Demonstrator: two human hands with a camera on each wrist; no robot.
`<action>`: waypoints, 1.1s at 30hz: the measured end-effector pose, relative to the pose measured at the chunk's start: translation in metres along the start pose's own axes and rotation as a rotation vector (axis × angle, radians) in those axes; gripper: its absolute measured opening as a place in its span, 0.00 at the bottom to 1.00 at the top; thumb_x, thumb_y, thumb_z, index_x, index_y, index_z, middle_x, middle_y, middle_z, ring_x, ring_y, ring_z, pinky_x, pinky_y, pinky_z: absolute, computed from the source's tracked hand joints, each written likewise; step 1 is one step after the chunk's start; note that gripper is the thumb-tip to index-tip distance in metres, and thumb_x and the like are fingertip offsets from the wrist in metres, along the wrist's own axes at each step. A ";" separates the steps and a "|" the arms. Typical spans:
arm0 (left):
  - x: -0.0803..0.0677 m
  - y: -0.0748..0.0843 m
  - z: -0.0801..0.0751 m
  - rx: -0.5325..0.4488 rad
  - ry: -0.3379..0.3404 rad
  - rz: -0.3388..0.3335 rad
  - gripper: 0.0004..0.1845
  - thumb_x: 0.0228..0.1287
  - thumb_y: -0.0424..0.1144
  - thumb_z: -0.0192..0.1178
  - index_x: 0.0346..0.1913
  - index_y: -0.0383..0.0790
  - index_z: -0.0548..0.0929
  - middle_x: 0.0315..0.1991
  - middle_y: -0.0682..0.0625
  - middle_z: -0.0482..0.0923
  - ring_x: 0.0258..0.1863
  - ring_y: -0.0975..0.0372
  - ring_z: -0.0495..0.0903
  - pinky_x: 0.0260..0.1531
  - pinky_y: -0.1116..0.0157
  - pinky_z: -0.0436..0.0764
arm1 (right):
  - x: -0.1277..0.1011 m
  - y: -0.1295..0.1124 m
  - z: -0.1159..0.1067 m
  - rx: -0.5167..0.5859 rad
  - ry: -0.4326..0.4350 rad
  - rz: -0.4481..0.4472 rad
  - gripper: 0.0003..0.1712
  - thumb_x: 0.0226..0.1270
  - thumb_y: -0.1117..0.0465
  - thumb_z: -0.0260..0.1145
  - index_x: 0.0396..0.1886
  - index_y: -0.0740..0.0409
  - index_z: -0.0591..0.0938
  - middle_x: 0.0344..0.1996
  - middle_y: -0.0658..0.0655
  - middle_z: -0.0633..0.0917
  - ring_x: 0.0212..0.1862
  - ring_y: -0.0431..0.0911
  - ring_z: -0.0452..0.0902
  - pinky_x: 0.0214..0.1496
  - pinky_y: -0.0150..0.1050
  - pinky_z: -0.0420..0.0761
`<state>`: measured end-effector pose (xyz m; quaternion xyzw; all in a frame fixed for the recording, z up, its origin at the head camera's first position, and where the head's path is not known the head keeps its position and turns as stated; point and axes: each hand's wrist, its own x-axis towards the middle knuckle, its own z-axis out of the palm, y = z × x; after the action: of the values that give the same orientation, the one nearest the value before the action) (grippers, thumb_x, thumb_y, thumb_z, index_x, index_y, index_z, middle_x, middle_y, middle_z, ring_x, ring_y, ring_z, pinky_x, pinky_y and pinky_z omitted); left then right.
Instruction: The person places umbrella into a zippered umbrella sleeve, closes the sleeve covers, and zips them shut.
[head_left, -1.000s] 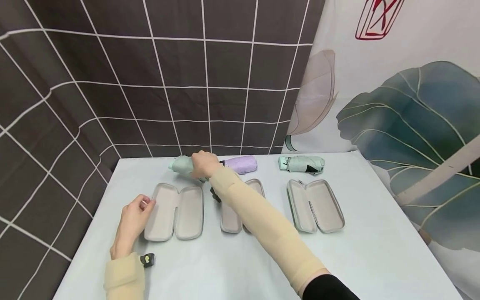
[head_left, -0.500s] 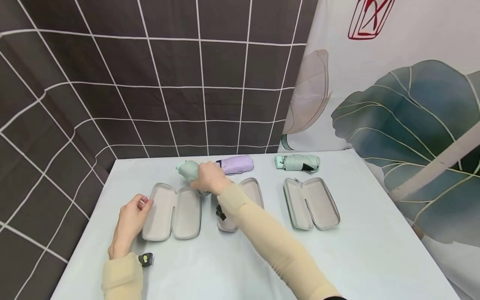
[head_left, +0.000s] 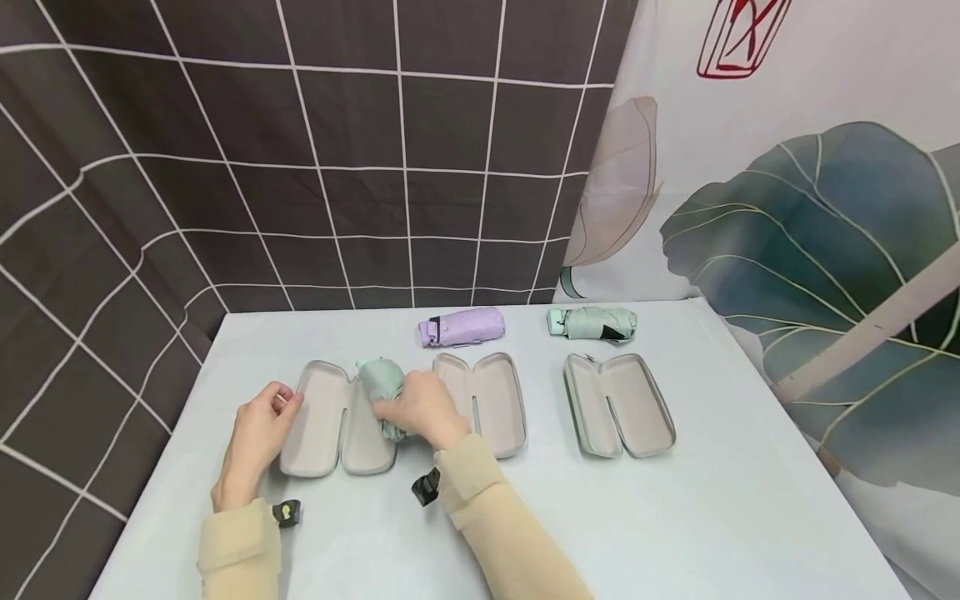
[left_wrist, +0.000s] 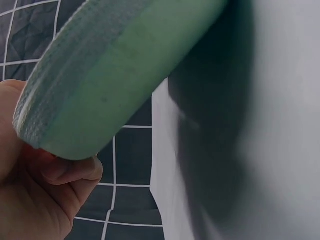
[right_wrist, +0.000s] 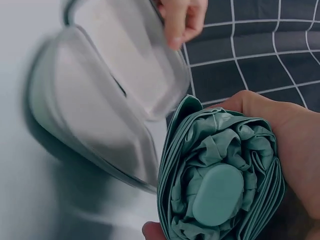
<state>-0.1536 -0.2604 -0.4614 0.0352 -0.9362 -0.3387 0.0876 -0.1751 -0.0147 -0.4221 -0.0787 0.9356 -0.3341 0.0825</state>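
A: Nearest items?

B: Two hands in beige sleeves. Left hand (head_left: 258,425): fingers curled on the outer rim of the left open case (head_left: 337,417), thumb under its edge in the left wrist view. Right hand (head_left: 422,408): fingers wrapped round one folded mint-green umbrella (head_left: 381,385), held over the right half of that case.

A: Umbrella finish?

B: Pleated fabric, bunched in folds round a smooth oval end cap, per the right wrist view (right_wrist: 217,195).

A: Cases, count and make?

B: Three, hinged clamshells with rounded corners, grey lining, pale green zip-edged shell; all lie open in a row on the pale table (head_left: 675,533). Middle case (head_left: 487,402) just right of the working hand, third case (head_left: 621,405) well apart.

A: Farther back?

B: One folded lilac umbrella (head_left: 462,326) and one more mint-green umbrella (head_left: 592,322) with a black patch. Umbrellas total three.

A: Writing?

B: No readable label. A red outlined emblem (head_left: 742,37) on the leaf-printed curtain (head_left: 810,225); dark grid-pattern cloth (head_left: 300,150) to the left.
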 end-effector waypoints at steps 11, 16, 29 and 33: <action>0.001 0.003 0.000 -0.004 -0.003 0.003 0.11 0.74 0.41 0.53 0.41 0.34 0.75 0.25 0.48 0.72 0.22 0.57 0.69 0.22 0.62 0.69 | -0.015 -0.001 0.019 -0.020 0.022 0.043 0.19 0.51 0.47 0.70 0.17 0.55 0.75 0.15 0.53 0.76 0.17 0.43 0.68 0.17 0.36 0.69; 0.002 0.005 0.001 -0.004 -0.005 0.005 0.12 0.74 0.42 0.52 0.41 0.35 0.75 0.25 0.47 0.72 0.22 0.57 0.69 0.22 0.62 0.69 | -0.016 0.000 0.025 -0.048 0.050 0.040 0.19 0.50 0.49 0.71 0.15 0.53 0.74 0.14 0.52 0.74 0.17 0.43 0.67 0.16 0.36 0.68; 0.001 0.002 -0.001 -0.006 0.028 0.013 0.10 0.73 0.40 0.53 0.40 0.36 0.78 0.39 0.38 0.80 0.36 0.48 0.80 0.29 0.55 0.77 | -0.008 -0.017 0.049 -0.201 0.069 0.047 0.30 0.55 0.46 0.70 0.44 0.68 0.78 0.25 0.57 0.79 0.24 0.45 0.74 0.25 0.36 0.76; 0.000 0.002 -0.001 -0.011 0.015 0.001 0.10 0.74 0.41 0.53 0.40 0.37 0.77 0.40 0.37 0.80 0.36 0.48 0.80 0.29 0.56 0.77 | -0.008 -0.021 0.058 -0.325 0.070 0.036 0.37 0.56 0.43 0.70 0.51 0.71 0.76 0.29 0.59 0.81 0.29 0.46 0.79 0.30 0.36 0.79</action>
<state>-0.1537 -0.2591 -0.4597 0.0368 -0.9336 -0.3435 0.0950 -0.1530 -0.0649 -0.4522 -0.0627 0.9809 -0.1794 0.0420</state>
